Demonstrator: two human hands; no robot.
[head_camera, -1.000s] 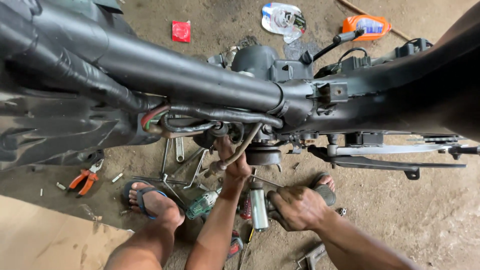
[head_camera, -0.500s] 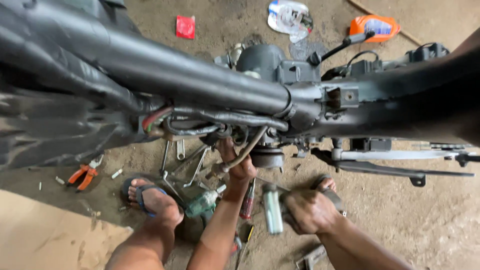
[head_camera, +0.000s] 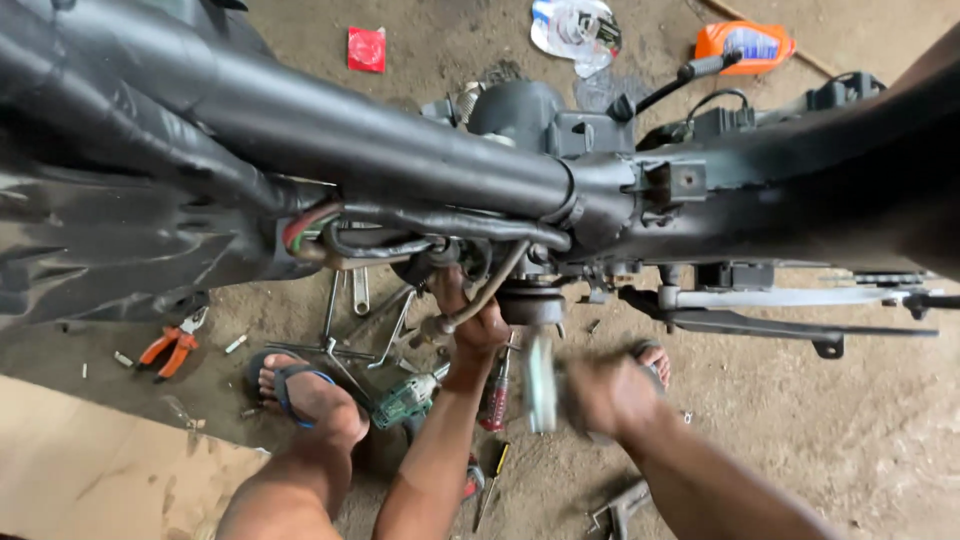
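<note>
**A:** What are the hands doing?

**B:** My right hand (head_camera: 612, 395) is closed round a pale metal cylinder (head_camera: 541, 385), held upright just below the frame (head_camera: 400, 150); both are blurred, so I can't tell the grip more closely. My left hand (head_camera: 478, 325) is up under the frame, fingers curled round a bent pipe (head_camera: 490, 290) beside the round fitting (head_camera: 530, 305).

**A:** Any containers?

**B:** Two, both far off on the ground past the frame: an orange bottle (head_camera: 745, 45) lying on its side, and a crumpled clear wrapper (head_camera: 575, 25). I can't see what is in either.

**A:** What's near you?

**B:** Closest, a metal bracket (head_camera: 620, 508) on the dirt by my right forearm and a small screwdriver (head_camera: 492, 480) between my arms. Next a red-handled screwdriver (head_camera: 497, 395) and a green power tool (head_camera: 408, 398) beside my left forearm. My left foot in a sandal (head_camera: 295, 385) rests just left of those, with a cross wrench (head_camera: 330, 345) and spanners (head_camera: 360, 290) beyond it. Orange pliers (head_camera: 170, 345) lie further left. A red packet (head_camera: 366, 48) sits far off.

**A:** Anything in the way?

**B:** The frame and its black hoses (head_camera: 440, 225) cross the whole view and hide what my left fingers reach. A footrest bar (head_camera: 800, 325) juts out to the right.

**A:** Changed since half a second ago?

**B:** The cylinder has come up from lying low near the ground to just under the fitting, and my right hand has moved with it. The left hand is where it was.
</note>
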